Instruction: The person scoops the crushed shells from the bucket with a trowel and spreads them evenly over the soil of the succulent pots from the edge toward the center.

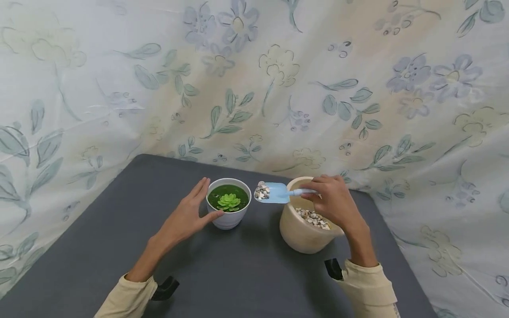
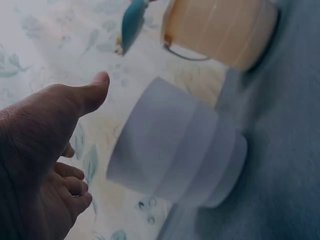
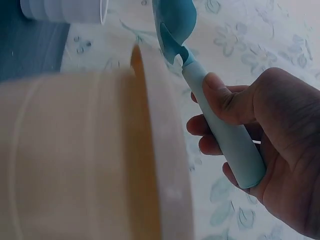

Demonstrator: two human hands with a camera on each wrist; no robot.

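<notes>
My right hand point(image 1: 335, 198) grips the handle of a small light-blue trowel point(image 1: 279, 192) above a beige bucket point(image 1: 304, 240). On the trowel's blade lies a small heap of pebbles point(image 1: 262, 191); more pebbles point(image 1: 312, 218) lie inside the bucket. In the right wrist view the thumb and fingers wrap the pale handle point(image 3: 222, 127). A white pot point(image 1: 227, 220) with a green succulent point(image 1: 228, 202) on a dark green surface stands to the left. My left hand point(image 1: 188, 216) is beside this pot, thumb and fingers spread around its near left side, holding nothing.
Both pots stand on a dark grey table point(image 1: 238, 278), near its far edge. Behind it hangs a floral cloth point(image 1: 254, 88). Black straps point(image 1: 165, 288) show at both wrists, by the beige sleeves point(image 1: 367, 287).
</notes>
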